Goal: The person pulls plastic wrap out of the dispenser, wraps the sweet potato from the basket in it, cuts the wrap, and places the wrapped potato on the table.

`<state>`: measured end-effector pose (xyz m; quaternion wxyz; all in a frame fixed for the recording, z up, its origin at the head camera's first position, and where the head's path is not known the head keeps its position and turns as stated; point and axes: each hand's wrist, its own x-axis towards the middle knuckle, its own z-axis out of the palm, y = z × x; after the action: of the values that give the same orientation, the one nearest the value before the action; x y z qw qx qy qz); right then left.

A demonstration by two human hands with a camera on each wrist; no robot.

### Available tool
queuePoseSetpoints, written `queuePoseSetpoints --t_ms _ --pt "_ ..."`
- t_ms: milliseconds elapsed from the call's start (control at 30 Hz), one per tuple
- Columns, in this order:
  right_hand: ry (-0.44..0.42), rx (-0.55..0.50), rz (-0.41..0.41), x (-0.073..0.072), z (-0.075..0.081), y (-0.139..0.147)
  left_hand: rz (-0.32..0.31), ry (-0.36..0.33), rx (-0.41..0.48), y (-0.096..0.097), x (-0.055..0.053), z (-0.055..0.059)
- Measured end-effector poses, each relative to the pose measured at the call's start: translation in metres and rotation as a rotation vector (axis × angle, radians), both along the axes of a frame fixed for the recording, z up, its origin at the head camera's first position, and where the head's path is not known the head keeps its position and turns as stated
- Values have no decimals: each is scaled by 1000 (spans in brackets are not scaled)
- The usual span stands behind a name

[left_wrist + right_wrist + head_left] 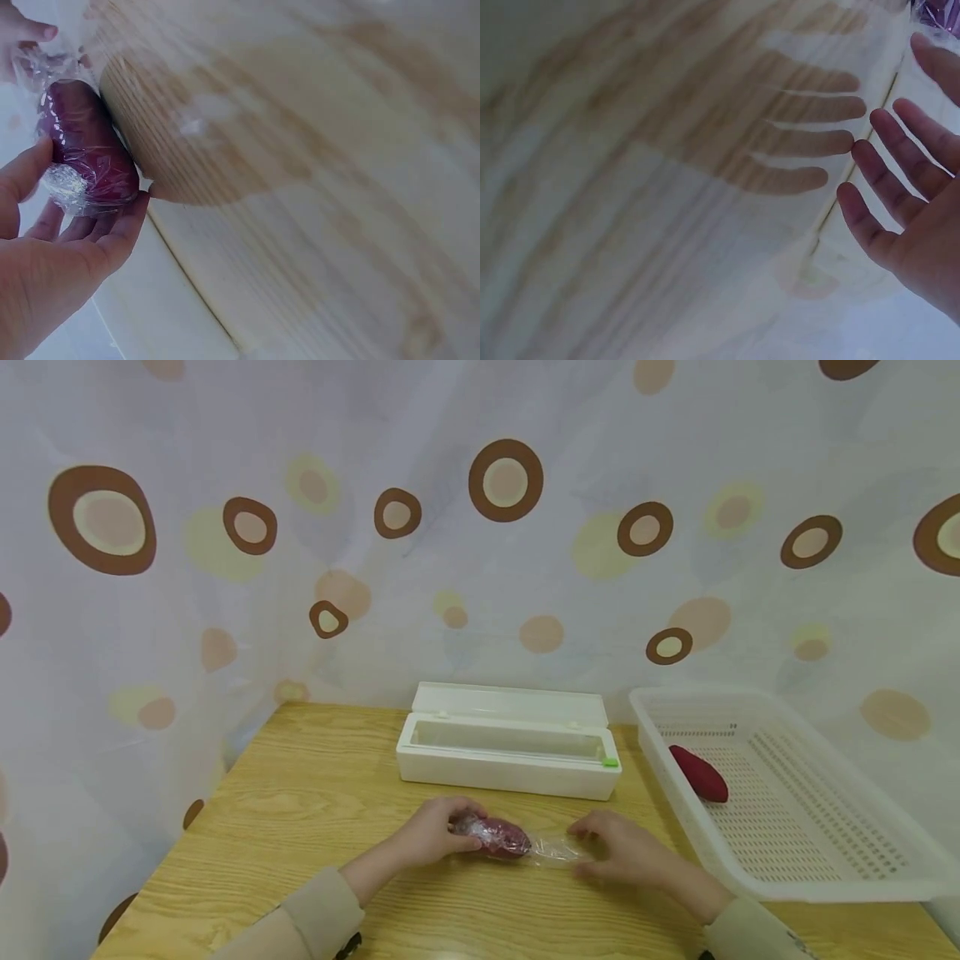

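A red sweet potato (504,837) wrapped in clear cling film lies on the wooden table. My left hand (438,835) grips its left end, with the thumb on the near side and fingers round the far side. The left wrist view shows the sweet potato (86,142) between thumb and fingers, with film bunched at both ends. A loose tail of cling film (557,850) stretches out to the right. My right hand (618,850) hovers at that tail's end. Its fingers are spread and slightly bent in the right wrist view, where the hand (922,187) holds nothing.
Behind the hands stands a long white cling film box (510,777), its lid (510,703) raised and a green slider at its right end. On the right, a white plastic basket (720,852) contains another red sweet potato (699,774). A patterned curtain (450,568) hangs behind the table.
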<state>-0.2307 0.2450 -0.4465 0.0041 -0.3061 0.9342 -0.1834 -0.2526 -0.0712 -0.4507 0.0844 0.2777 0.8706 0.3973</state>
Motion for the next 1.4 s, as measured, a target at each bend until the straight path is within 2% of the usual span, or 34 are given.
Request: queuePoseSetpoints --t_ms 200,300,467,567,967,1167,1400 --pt "57 -18 72 -5 -8 4 7 -28 -16 -1 -1 -1" --pt "59 -30 65 -6 -6 3 8 -34 -21 -1 -1 0" --pt "14 -74 -13 -3 4 1 7 -40 -22 -1 -1 1" --pt "9 -118 -26 0 12 -1 12 -46 -28 -1 -1 2" --pt "90 -150 9 3 41 -25 -1 -40 -25 4 -2 3" --pt "158 -144 37 0 47 -43 0 -32 -19 10 -2 3" --pt "110 -201 74 -5 44 -59 1 -16 -13 13 -2 3"
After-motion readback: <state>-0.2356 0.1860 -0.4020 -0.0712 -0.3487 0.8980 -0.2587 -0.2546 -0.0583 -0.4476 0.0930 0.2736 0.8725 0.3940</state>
